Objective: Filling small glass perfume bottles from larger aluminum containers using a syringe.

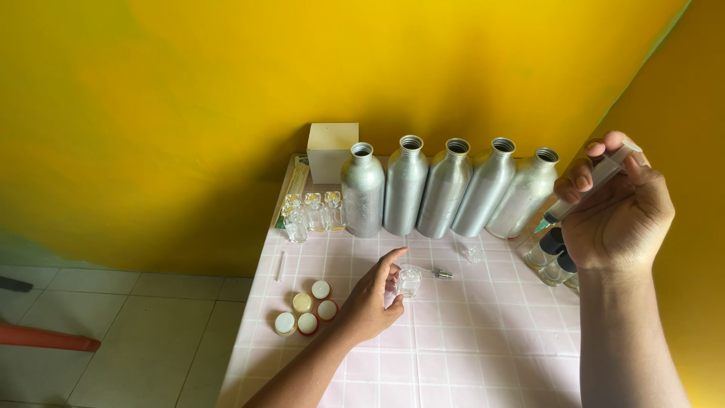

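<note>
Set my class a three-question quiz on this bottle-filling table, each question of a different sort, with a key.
1. How many aluminium bottles stand in the row by the wall?
2. True or false: the right hand holds a syringe above the table.
3. What does the left hand touch? A) a round cap B) a small clear glass bottle C) the white box

Key: 1. Five, all uncapped. 2. True. 3. B, the small clear glass bottle.
</note>
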